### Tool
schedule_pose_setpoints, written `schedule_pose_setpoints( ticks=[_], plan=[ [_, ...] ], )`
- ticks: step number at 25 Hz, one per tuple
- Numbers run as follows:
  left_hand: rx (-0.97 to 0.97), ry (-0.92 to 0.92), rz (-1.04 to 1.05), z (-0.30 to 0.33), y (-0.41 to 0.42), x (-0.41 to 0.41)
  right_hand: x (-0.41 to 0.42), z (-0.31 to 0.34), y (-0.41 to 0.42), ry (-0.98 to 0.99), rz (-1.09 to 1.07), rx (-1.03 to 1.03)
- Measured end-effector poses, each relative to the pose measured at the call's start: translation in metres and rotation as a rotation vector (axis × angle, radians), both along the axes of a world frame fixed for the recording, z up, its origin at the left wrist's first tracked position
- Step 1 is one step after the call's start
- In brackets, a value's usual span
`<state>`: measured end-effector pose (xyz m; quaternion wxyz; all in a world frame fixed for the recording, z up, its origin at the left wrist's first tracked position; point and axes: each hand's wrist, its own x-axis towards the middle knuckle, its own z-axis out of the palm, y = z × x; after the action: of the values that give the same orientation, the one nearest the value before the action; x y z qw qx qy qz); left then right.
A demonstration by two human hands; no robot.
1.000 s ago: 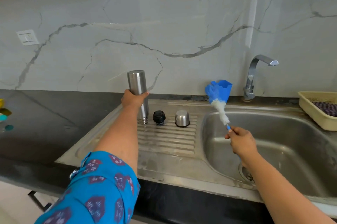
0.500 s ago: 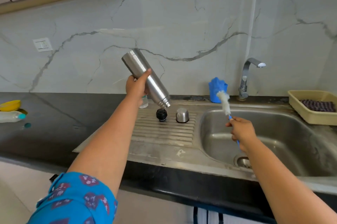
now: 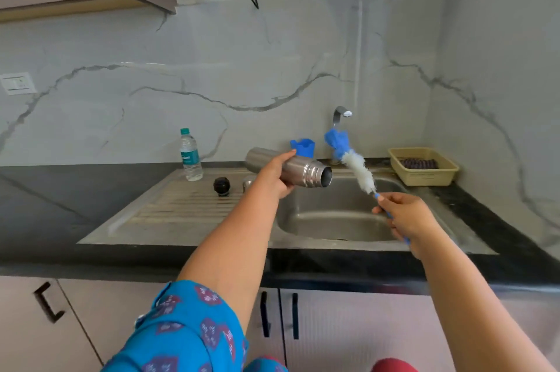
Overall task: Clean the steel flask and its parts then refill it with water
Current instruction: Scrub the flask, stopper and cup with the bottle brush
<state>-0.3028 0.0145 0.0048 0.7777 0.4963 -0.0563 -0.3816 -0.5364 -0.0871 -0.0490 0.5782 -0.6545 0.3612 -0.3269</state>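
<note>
My left hand (image 3: pixel 277 176) grips the steel flask (image 3: pixel 306 172) sideways above the sink's left edge, its open threaded mouth facing right. My right hand (image 3: pixel 404 217) holds the blue handle of a bottle brush (image 3: pixel 359 171), whose white bristles and blue tip point up-left, just right of the flask's mouth without touching it. The black stopper (image 3: pixel 221 185) stands on the ribbed drainboard (image 3: pixel 181 208). The steel cap (image 3: pixel 249 182) sits beside it, mostly hidden behind my left forearm.
The steel sink basin (image 3: pixel 330 217) lies below both hands, the tap (image 3: pixel 341 115) at its back. A plastic water bottle (image 3: pixel 191 155) stands on the drainboard's far edge. A blue holder (image 3: pixel 303 147) is behind the flask. A beige basket (image 3: pixel 422 165) sits on the right counter.
My left hand has carried the flask rightward over the sink and turned it horizontal, mouth toward the brush. The camera view has pulled back and tilted up. The brush stays raised.
</note>
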Motion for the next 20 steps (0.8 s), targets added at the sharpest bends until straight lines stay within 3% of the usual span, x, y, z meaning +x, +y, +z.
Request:
schedule_pose_setpoints(
  ticks=[7, 20],
  plan=[
    [-0.157, 0.086, 0.198, 0.006, -0.043, 0.014, -0.046, -0.001, 0.008, -0.059, 0.027, 0.068],
    [0.054, -0.039, 0.308, 0.016, -0.075, 0.051, -0.051, -0.006, -0.027, 0.059, 0.213, -0.172]
  ],
)
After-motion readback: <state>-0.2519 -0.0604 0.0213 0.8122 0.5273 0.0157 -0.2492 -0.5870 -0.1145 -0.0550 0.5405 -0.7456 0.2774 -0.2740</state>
